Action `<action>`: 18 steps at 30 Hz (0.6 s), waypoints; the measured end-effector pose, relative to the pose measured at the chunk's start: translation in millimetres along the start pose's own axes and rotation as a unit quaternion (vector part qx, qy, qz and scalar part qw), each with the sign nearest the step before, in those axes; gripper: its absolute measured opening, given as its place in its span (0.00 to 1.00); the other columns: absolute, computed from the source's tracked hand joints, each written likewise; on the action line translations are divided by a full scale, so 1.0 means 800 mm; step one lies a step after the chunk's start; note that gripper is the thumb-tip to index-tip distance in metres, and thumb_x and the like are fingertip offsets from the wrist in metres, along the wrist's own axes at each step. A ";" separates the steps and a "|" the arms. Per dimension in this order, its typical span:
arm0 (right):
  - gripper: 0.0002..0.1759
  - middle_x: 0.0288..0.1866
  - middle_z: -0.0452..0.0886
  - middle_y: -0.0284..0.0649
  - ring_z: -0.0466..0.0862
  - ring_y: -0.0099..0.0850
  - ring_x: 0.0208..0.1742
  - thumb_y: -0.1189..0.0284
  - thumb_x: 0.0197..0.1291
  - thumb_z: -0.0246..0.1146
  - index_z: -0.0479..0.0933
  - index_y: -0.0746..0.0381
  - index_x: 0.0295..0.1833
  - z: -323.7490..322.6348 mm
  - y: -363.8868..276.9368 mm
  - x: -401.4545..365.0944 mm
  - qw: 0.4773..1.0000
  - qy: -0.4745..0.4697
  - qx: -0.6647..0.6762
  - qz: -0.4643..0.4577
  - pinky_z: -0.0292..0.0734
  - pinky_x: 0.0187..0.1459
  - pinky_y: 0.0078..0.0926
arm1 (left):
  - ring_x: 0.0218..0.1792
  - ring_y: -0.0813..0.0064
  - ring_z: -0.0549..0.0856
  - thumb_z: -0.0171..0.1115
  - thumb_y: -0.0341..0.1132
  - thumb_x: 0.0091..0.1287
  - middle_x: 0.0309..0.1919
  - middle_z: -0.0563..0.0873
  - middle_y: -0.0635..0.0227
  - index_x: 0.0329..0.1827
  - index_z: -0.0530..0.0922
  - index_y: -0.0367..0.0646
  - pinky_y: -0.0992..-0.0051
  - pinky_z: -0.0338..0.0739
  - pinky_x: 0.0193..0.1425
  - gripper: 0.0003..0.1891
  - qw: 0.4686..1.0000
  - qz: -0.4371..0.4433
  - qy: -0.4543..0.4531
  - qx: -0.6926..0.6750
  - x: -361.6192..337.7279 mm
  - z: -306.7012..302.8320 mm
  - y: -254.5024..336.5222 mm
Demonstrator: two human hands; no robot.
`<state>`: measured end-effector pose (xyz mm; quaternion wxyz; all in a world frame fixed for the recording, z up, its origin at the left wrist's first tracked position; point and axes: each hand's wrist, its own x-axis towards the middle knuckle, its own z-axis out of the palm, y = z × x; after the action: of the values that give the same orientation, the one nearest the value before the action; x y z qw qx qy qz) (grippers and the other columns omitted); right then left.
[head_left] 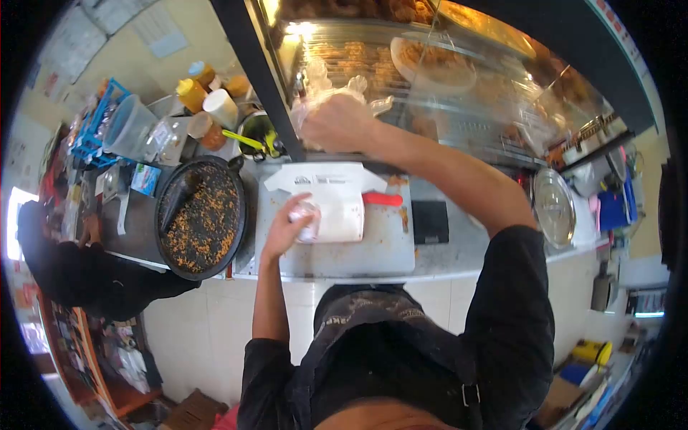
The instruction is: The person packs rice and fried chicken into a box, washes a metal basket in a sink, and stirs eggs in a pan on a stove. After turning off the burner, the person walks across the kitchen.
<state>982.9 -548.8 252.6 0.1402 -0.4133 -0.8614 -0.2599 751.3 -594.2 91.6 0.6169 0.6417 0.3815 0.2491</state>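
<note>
My left hand is closed around a small whitish-pink wrapped bundle at the left side of an unfolded white paper food box. Printed lettering marks the box's raised flap. Farther forward, my right hand makes a fist beside the display case's frame. Thin, see-through plastic shaped like a disposable glove sticks out beyond its knuckles, apparently gripped in the fist. A red-handled knife lies partly behind the box on the white cutting board; its blade is hidden.
A lit glass case with fried food stands ahead. To the left is a large black stone mortar with chilli-like bits, near sauce bottles. A black square object lies right of the board. Another person is at far left.
</note>
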 end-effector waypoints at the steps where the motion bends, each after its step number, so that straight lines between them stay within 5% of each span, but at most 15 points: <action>1: 0.07 0.16 0.78 0.38 0.82 0.34 0.19 0.68 0.44 0.59 0.79 0.60 0.23 0.000 0.006 -0.008 0.999 -0.051 -0.001 -0.003 0.76 0.19 0.33 | 0.46 0.71 0.80 0.64 0.37 0.55 0.46 0.81 0.61 0.59 0.73 0.40 0.73 0.74 0.50 0.27 0.997 0.009 0.016 -0.071 -0.010 -0.007 0.002; 3: 0.06 0.15 0.78 0.38 0.81 0.32 0.17 0.68 0.43 0.60 0.78 0.59 0.23 0.001 0.011 -0.034 0.999 -0.016 -0.027 0.027 0.74 0.18 0.33 | 0.45 0.73 0.81 0.62 0.37 0.56 0.44 0.81 0.62 0.59 0.72 0.38 0.74 0.76 0.49 0.26 0.976 0.023 0.061 -0.209 -0.033 -0.022 0.001; 8: 0.11 0.14 0.77 0.37 0.77 0.33 0.13 0.67 0.49 0.59 0.77 0.58 0.18 -0.022 0.017 -0.099 0.988 -0.068 -0.038 0.131 0.70 0.15 0.31 | 0.42 0.67 0.82 0.62 0.45 0.59 0.45 0.80 0.58 0.61 0.67 0.37 0.68 0.80 0.45 0.30 0.949 -0.009 0.120 -0.291 -0.094 -0.044 -0.018; 12: 0.08 0.11 0.74 0.37 0.76 0.33 0.12 0.66 0.47 0.61 0.76 0.56 0.20 -0.040 0.012 -0.152 0.965 -0.069 -0.068 0.243 0.68 0.15 0.31 | 0.41 0.66 0.82 0.64 0.51 0.57 0.44 0.80 0.57 0.62 0.65 0.37 0.66 0.81 0.43 0.35 0.945 -0.041 0.080 -0.316 -0.115 -0.048 -0.043; 15: 0.16 0.33 0.83 0.47 0.82 0.42 0.27 0.62 0.52 0.61 0.80 0.61 0.43 -0.040 -0.043 -0.208 0.931 -0.033 0.016 0.363 0.76 0.28 0.38 | 0.40 0.66 0.82 0.65 0.50 0.57 0.43 0.80 0.58 0.61 0.66 0.38 0.66 0.80 0.42 0.34 0.956 -0.054 0.059 -0.283 -0.111 -0.042 -0.046; 18: 0.24 0.43 0.81 0.53 0.82 0.49 0.41 0.64 0.52 0.60 0.75 0.63 0.54 0.015 -0.116 -0.265 0.857 0.043 0.146 0.493 0.76 0.46 0.44 | 0.34 0.69 0.82 0.65 0.39 0.55 0.40 0.82 0.63 0.60 0.69 0.37 0.70 0.80 0.38 0.30 0.970 0.084 0.064 -0.221 -0.066 -0.024 -0.032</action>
<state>1040.9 -726.4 114.9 0.3453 -0.7473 -0.5659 -0.0458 700.6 -625.9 76.2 0.6947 0.5021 0.3001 0.4187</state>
